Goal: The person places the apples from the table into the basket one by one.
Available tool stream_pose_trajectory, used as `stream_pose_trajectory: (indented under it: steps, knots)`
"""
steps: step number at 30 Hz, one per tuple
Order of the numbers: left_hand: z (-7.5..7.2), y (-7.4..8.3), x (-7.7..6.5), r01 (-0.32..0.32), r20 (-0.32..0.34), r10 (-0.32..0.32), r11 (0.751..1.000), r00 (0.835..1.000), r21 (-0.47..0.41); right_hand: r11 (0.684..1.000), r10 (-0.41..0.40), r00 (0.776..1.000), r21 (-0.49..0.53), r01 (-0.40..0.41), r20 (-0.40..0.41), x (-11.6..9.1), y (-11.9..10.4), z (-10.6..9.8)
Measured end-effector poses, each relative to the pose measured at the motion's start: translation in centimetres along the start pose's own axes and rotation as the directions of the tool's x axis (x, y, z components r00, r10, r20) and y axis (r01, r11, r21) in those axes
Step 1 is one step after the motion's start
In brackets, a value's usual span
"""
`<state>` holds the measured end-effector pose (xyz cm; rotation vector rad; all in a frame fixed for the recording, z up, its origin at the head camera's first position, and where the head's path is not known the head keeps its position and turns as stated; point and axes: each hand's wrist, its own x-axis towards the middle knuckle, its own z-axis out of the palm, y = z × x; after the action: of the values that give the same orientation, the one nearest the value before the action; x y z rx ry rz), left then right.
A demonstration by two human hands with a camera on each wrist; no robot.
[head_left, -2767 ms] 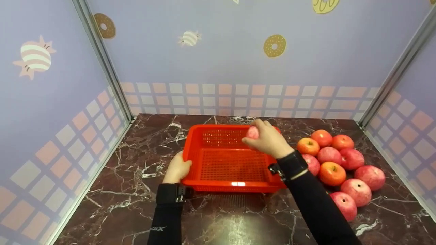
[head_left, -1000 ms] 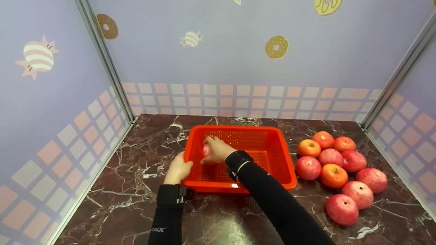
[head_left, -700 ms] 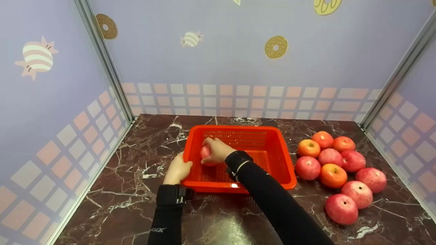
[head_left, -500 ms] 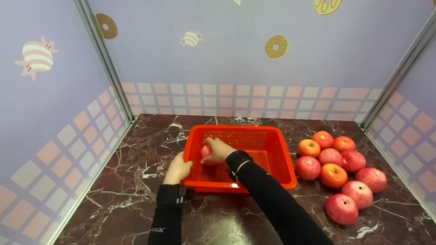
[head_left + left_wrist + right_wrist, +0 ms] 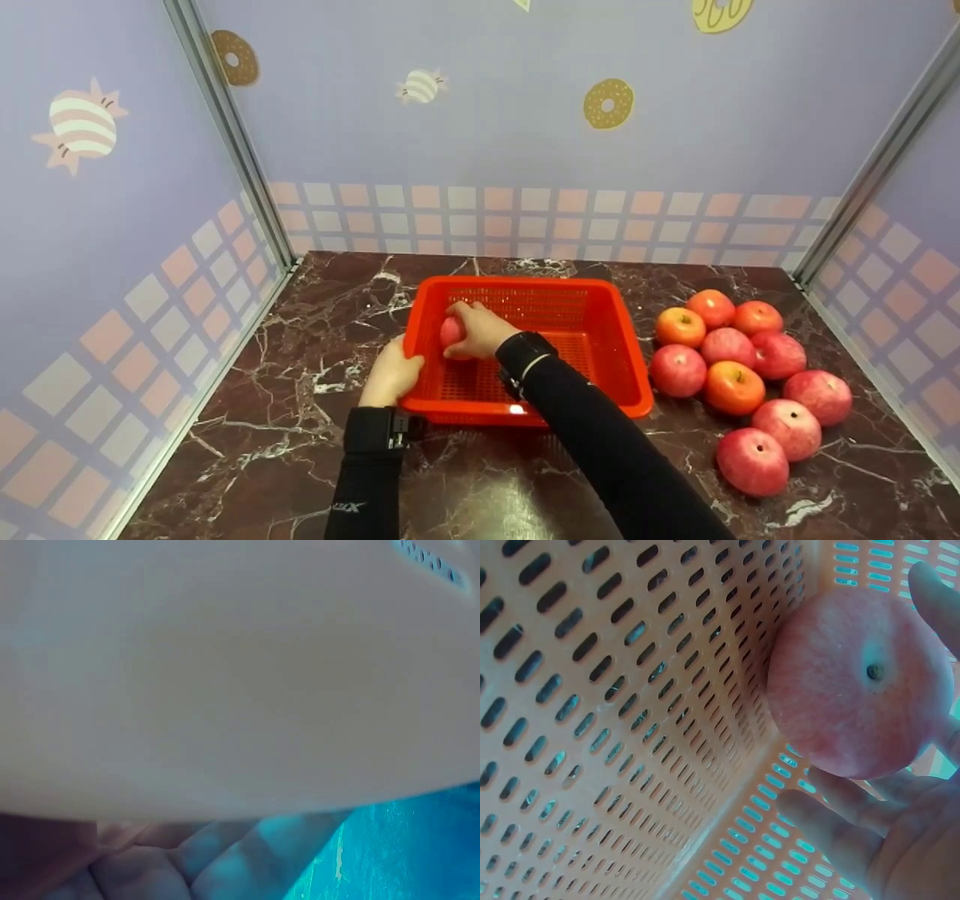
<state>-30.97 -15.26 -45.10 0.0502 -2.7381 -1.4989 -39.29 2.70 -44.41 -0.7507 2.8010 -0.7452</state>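
In the head view my left hand grips the left side of a red plastic basket, thumb over the rim. The left wrist view is mostly filled by the basket's blurred wall, with curled fingers below it. My right hand reaches inside the basket and holds an apple low at the left end. Up close in the right wrist view, that apple is beside the slotted wall, with thumb and fingers around it. Whether it touches the basket floor I cannot tell.
Several red and orange-red apples lie grouped on the dark marbled table, right of the basket. Patterned panels enclose the table at the back and sides.
From above the basket's back right, my right hand has carried the apple left and down into its left end. It has stayed there over the last second. The left hand keeps its place.
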Motion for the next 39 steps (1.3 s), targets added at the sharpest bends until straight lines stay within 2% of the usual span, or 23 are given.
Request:
stream_pose_trajectory:
  steps: [5, 12, 22, 39]
  knots:
    - [0.0, -0.06, 0.09, -0.009, -0.002, 0.009, 1.0, 1.0, -0.003, 1.0, 0.007, 1.0, -0.006, -0.007, 0.004, 0.0, 0.03, -0.05]
    - [0.04, -0.11, 0.08, -0.024, -0.012, 0.025, 0.999, 1.0, 0.038, 1.0, 0.003, 1.0, -0.008, -0.003, -0.005, 0.05, 0.08, -0.07]
    - [-0.03, -0.18, 0.1, -0.032, -0.01, 0.032, 0.999, 0.999, 0.027, 1.0, 0.001, 1.0, -0.011, -0.002, -0.028, -0.05, -0.05, -0.06]
    - [-0.09, -0.11, 0.07, -0.02, -0.004, 0.021, 0.999, 1.0, 0.037, 0.997, 0.042, 0.999, -0.064, -0.042, -0.013, -0.32, -0.86, -0.56]
